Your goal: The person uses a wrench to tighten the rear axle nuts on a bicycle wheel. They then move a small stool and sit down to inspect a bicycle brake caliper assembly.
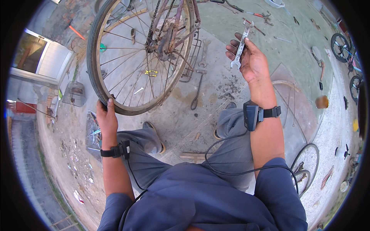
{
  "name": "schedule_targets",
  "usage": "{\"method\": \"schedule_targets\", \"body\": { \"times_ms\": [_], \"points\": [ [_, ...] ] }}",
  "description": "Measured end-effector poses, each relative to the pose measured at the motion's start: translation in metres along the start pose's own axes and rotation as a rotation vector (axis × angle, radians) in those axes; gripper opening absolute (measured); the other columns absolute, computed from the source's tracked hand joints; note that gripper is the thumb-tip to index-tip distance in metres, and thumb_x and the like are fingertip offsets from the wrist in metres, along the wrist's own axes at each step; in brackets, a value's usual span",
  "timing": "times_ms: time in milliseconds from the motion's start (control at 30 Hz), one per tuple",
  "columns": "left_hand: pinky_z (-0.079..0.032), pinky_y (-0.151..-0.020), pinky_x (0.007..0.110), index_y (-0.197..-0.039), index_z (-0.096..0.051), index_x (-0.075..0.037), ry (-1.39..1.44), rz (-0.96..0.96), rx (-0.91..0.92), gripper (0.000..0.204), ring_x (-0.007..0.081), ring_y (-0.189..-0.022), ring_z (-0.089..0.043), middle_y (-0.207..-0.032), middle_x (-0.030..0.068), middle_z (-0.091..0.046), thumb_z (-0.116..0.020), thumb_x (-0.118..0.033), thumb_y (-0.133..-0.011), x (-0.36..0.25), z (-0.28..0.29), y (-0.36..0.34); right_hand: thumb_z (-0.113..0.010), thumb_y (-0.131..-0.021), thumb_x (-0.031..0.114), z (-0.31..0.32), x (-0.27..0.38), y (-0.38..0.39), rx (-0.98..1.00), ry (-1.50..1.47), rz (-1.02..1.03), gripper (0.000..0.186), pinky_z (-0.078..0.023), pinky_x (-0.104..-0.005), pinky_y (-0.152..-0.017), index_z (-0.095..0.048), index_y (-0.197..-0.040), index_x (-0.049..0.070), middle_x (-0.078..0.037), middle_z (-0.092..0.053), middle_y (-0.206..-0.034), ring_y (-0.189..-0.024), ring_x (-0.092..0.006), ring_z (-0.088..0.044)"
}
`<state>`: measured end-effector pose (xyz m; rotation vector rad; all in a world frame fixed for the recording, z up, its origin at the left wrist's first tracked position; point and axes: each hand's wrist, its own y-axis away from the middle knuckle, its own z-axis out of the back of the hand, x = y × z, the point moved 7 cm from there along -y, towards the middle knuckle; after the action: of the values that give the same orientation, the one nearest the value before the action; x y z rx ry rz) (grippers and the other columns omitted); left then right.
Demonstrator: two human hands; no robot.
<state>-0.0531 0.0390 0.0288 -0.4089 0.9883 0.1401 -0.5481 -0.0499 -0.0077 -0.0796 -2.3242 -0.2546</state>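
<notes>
Left hand grips bicycle wheel; right hand holds wrench.

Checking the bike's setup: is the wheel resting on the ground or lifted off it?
Cannot tell. The left hand grips the tyre at the wheel's lowest visible edge, hiding any contact with the concrete floor.

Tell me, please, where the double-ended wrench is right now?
In the head view, upper right of centre, the wrench is held in the right hand, raised above the concrete floor, right of the bicycle wheel.

Wheel left of wrench, above knees.
</notes>
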Motion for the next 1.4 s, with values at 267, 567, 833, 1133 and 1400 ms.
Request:
{"method": "schedule_targets", "body": {
  "times_ms": [267,567,833,1133,1400],
  "points": [
    [-0.047,-0.085,0.028,-0.110,-0.057,0.004,-0.106,0.069,0.019,0.025,0.0125,-0.093,-0.058,-0.102,0.0092,-0.066,-0.063,-0.019,-0.101,0.027,0.000,0.013,-0.048,-0.105,0.028,0.008,0.004,-0.001,-0.022,0.029,0.016,0.037,-0.057,-0.0383,-0.074,-0.055,-0.129,0.000,-0.017,-0.065,-0.107,-0.091,-0.0285,-0.068],
    [-0.046,-0.094,0.029,-0.131,-0.049,0.009,-0.025,0.058,0.003,0.042,0.0154,-0.105,-0.059,-0.117,0.0124,-0.065,-0.064,-0.013,-0.099,0.024,0.006,0.015,-0.050,-0.104,0.031,0.012,0.005,0.000,-0.072,0.071,0.000,0.037,-0.045,-0.0280,-0.059,-0.060,-0.127,0.004,-0.010,-0.067,-0.098,-0.079,-0.0199,-0.066],
    [-0.045,-0.101,0.030,-0.139,-0.045,0.009,0.016,-0.036,-0.045,0.046,0.0172,-0.114,-0.059,-0.127,0.0148,-0.062,-0.061,-0.011,-0.101,-0.009,0.008,0.008,-0.053,-0.102,0.034,0.015,0.002,-0.002,-0.091,0.115,-0.009,0.038,-0.041,-0.0261,-0.056,-0.064,-0.124,0.004,-0.006,-0.065,-0.092,-0.072,-0.0158,-0.060],
    [-0.044,-0.101,0.030,-0.138,-0.046,0.009,-0.007,-0.010,-0.048,0.044,0.0169,-0.113,-0.058,-0.126,0.0141,-0.062,-0.060,-0.011,-0.101,-0.004,0.010,0.009,-0.062,-0.099,0.027,0.018,0.001,-0.004,-0.109,0.152,0.014,0.031,-0.045,-0.0267,-0.057,-0.067,-0.119,0.004,-0.005,-0.064,-0.088,-0.070,-0.0158,-0.062],
    [-0.045,-0.100,0.030,-0.135,-0.048,0.009,-0.015,-0.003,-0.037,0.040,0.0164,-0.112,-0.059,-0.124,0.0144,-0.063,-0.059,-0.011,-0.102,0.004,0.009,0.012,-0.066,-0.097,0.025,0.017,0.001,-0.004,-0.097,0.142,0.030,0.028,-0.047,-0.0274,-0.058,-0.067,-0.117,0.004,-0.005,-0.064,-0.087,-0.070,-0.0168,-0.064]
  ]
}}
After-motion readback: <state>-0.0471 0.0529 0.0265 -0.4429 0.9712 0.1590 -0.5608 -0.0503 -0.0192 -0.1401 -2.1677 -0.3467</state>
